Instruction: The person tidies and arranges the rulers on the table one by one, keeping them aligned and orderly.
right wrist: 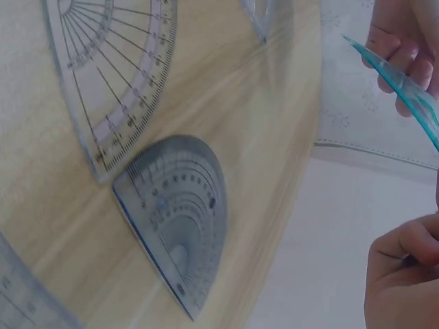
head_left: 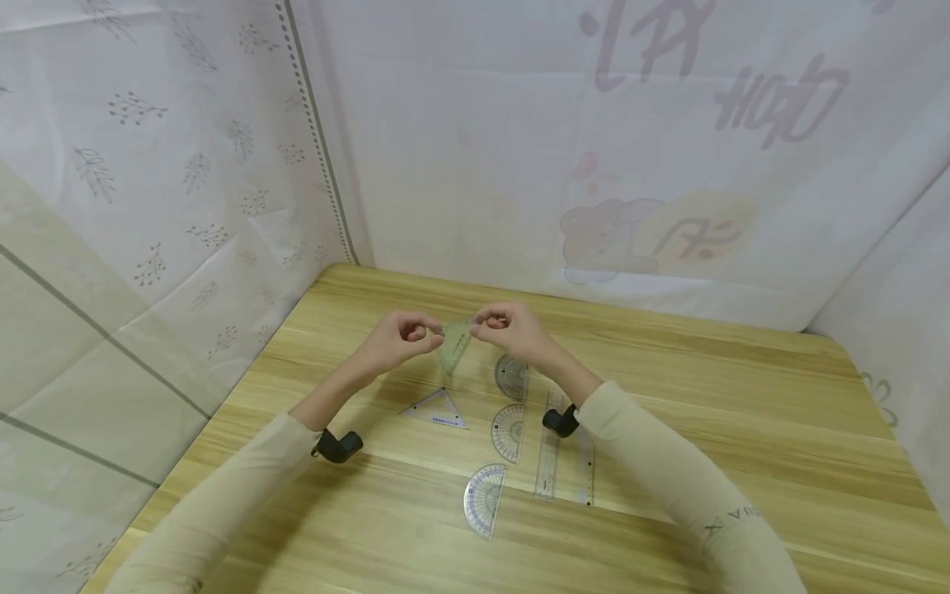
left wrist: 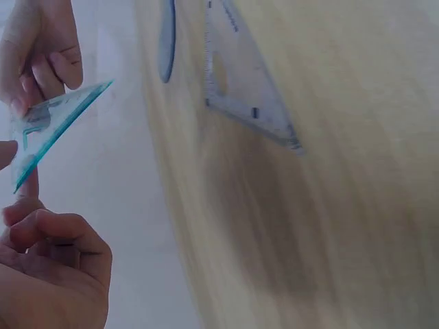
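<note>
Above the far part of the table, a clear greenish set square [head_left: 457,345] hangs between both hands, one corner pointing down. My left hand [head_left: 401,340] pinches its left corner between thumb and finger. At the other upper corner, my right hand [head_left: 515,330] pinches it the same way. In the left wrist view the set square [left wrist: 58,127] shows a teal edge, with the left hand [left wrist: 58,264] below it. Beneath the hands another clear set square [head_left: 438,410] lies flat on the table.
Right of that set square, three clear protractors lie in a column: a far one [head_left: 511,377], a middle one [head_left: 508,432] and a near one [head_left: 486,500]. Beside them are a clear ruler [head_left: 547,462] and another straight clear piece [head_left: 590,474], partly under the right arm. Cloth walls [head_left: 475,165] enclose the wooden table [head_left: 742,412].
</note>
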Demonstrator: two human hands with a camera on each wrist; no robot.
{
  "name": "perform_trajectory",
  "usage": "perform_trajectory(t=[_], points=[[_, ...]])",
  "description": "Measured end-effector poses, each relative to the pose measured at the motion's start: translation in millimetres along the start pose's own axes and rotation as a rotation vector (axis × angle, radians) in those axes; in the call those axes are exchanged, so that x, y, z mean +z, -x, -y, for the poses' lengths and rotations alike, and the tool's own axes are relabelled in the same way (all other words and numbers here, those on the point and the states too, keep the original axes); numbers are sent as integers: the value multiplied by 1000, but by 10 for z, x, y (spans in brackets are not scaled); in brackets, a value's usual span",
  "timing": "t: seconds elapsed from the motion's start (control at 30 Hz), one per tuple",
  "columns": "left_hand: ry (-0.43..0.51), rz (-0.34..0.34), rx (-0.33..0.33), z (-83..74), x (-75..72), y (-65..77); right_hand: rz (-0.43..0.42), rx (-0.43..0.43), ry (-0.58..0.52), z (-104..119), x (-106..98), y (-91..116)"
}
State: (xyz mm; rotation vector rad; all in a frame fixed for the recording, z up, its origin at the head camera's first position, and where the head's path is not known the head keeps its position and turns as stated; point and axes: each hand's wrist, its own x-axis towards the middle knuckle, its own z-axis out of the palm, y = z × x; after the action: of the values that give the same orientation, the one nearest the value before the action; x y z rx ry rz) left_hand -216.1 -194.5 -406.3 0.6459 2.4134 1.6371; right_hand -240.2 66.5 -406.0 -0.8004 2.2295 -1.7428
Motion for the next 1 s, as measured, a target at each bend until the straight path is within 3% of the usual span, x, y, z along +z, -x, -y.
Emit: perform_trajectory(t=[0.17, 0.43, 0.57, 0.73, 1.0], points=[[74, 27, -66, 77, 18, 43, -73, 19, -94, -33, 33, 23], [71, 11, -97, 156, 26, 77, -164, 45, -133, -76, 112, 45], [55, -16, -103, 161, -5, 97, -127, 84, -122, -89, 114, 67], [15, -16, -92, 205, -76, 109, -32, 159, -18, -126, 112, 106], [-30, 129, -51, 221, -206, 175, 75, 101, 111, -168, 129, 109]])
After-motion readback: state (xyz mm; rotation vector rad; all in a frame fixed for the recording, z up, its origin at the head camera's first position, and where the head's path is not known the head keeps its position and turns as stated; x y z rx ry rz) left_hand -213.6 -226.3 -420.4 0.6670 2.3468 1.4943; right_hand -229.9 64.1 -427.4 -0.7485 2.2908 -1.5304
